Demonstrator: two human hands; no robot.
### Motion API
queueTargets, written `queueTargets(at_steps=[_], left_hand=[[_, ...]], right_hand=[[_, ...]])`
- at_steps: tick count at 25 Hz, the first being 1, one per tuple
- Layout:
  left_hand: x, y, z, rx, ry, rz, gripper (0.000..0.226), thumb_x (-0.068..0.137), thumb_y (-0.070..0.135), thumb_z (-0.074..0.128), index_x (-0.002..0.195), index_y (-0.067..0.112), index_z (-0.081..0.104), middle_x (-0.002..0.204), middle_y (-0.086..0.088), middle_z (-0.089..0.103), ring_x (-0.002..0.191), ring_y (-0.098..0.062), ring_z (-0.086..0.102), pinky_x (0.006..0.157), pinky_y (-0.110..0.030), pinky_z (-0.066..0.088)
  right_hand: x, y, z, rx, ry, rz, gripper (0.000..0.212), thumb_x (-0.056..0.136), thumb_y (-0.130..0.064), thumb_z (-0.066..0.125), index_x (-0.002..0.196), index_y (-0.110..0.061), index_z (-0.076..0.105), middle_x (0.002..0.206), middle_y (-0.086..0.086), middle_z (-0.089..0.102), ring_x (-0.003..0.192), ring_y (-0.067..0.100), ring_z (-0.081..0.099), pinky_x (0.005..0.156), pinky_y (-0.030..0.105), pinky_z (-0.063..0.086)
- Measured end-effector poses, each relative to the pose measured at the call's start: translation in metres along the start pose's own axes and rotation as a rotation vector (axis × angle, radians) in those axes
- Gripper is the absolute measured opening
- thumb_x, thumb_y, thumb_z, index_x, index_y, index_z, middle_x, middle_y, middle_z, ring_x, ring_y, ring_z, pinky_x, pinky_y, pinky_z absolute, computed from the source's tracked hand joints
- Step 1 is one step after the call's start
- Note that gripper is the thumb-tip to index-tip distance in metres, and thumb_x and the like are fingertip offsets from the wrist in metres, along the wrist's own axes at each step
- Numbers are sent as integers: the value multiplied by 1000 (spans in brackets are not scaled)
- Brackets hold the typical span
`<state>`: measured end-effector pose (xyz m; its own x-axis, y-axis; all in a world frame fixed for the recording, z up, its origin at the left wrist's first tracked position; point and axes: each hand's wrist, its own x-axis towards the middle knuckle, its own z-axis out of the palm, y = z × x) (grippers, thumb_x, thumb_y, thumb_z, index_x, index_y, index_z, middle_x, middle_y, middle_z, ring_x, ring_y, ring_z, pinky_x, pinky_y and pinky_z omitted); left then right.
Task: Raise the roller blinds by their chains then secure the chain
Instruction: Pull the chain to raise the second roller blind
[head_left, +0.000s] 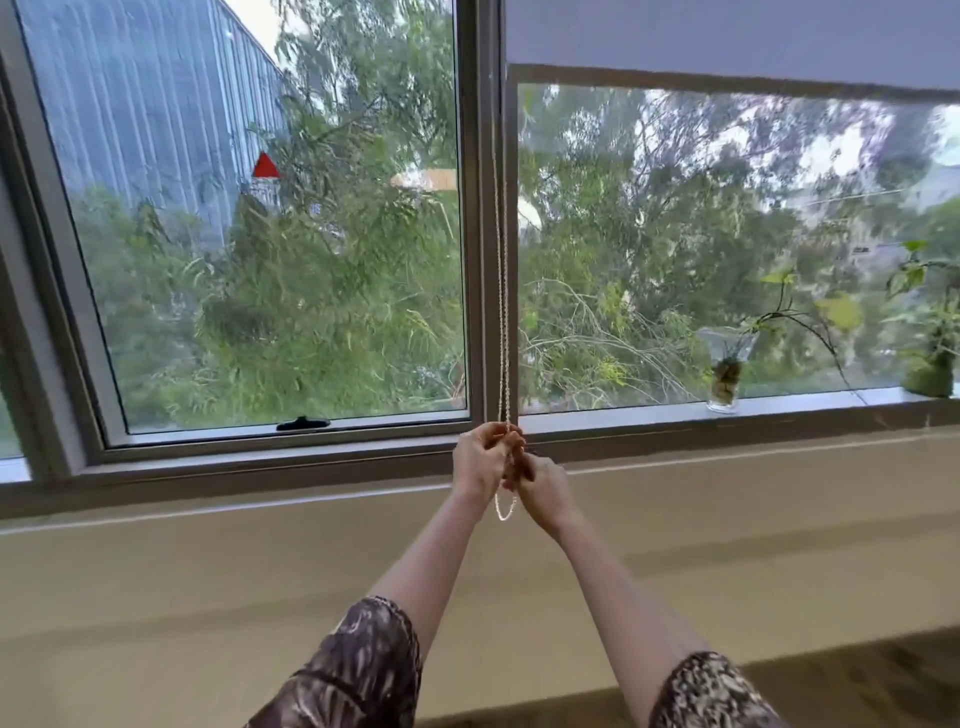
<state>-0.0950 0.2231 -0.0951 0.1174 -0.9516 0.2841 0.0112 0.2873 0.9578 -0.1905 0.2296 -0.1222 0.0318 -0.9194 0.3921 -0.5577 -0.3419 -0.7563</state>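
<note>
A grey roller blind (727, 36) covers only the top of the right window, its bottom bar running across high up. Its thin beaded chain (502, 270) hangs straight down along the middle window post. My left hand (480, 460) and my right hand (540, 486) meet at the foot of the post, just above the sill, both closed on the chain. A short loop of chain hangs below, between my wrists. The left window shows no blind.
A glass vase (725, 371) with a trailing plant stands on the right sill, and a second potted plant (932, 358) sits at the far right. A black window latch (303, 423) lies at the left pane's lower edge. A beige wall runs below the sill.
</note>
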Motion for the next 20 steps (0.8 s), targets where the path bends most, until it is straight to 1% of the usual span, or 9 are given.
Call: queueTargets(at_steps=[3, 4, 6, 8, 10, 12, 14, 16, 20], left_hand=[[19, -27, -4, 53, 31, 9, 11, 86, -4, 63, 95, -9, 68, 77, -8, 65, 61, -8, 60, 61, -21, 50], [27, -37, -6, 57, 28, 8, 9, 85, -5, 64, 92, -9, 68, 78, -9, 65, 62, -11, 60, 63, -23, 50], [41, -58, -12, 59, 4, -6, 6, 84, -7, 64, 86, -2, 67, 76, -10, 65, 66, -17, 58, 64, -26, 50], [57, -84, -20, 53, -12, -41, 10, 84, -9, 63, 84, 1, 65, 72, -7, 63, 65, -15, 55, 57, -21, 48], [77, -111, -29, 84, -12, -56, 11, 82, -10, 64, 84, 1, 66, 73, -8, 64, 66, -15, 56, 57, -16, 48], [98, -134, -39, 142, -20, -58, 11, 80, -9, 67, 83, 2, 68, 77, -11, 66, 71, -18, 58, 64, -19, 50], [119, -153, -47, 200, -55, -69, 9, 79, -6, 69, 83, 1, 69, 81, -13, 68, 75, -20, 61, 74, -30, 53], [135, -170, -52, 248, -86, -75, 8, 78, -2, 71, 84, 2, 71, 84, -14, 72, 79, -20, 64, 82, -37, 54], [168, -202, -55, 320, -86, -86, 10, 77, 6, 74, 85, 13, 73, 85, -6, 76, 78, -13, 68, 84, -31, 56]], right_hand=[[12, 19, 21, -32, 22, 23, 16, 82, 1, 53, 75, -1, 67, 84, 22, 72, 80, 36, 64, 59, 31, 31], [17, 27, 30, -38, 31, 32, 16, 81, 2, 53, 73, -2, 67, 84, 21, 72, 80, 35, 64, 57, 26, 26], [30, 42, 49, -51, 23, 54, 16, 81, 1, 55, 72, -7, 66, 85, 19, 72, 82, 33, 64, 57, 23, 24], [43, 60, 69, -44, 5, 84, 15, 82, -2, 57, 73, -9, 67, 85, 18, 73, 83, 33, 65, 58, 24, 25], [59, 76, 90, -24, 0, 108, 12, 84, -8, 60, 76, -7, 70, 85, 18, 73, 81, 32, 66, 60, 26, 28], [73, 89, 108, -8, 13, 133, 11, 85, -13, 64, 80, -5, 71, 86, 19, 74, 81, 32, 66, 63, 31, 33], [86, 101, 125, 4, 29, 162, 10, 84, -13, 66, 82, -6, 73, 86, 17, 74, 82, 32, 66, 65, 32, 38], [95, 111, 136, 21, 39, 196, 9, 84, -13, 66, 84, -7, 73, 86, 15, 75, 83, 30, 67, 69, 33, 43], [115, 133, 156, 69, 92, 250, 12, 84, -9, 64, 90, -11, 73, 88, 9, 76, 85, 24, 68, 75, 31, 47]])
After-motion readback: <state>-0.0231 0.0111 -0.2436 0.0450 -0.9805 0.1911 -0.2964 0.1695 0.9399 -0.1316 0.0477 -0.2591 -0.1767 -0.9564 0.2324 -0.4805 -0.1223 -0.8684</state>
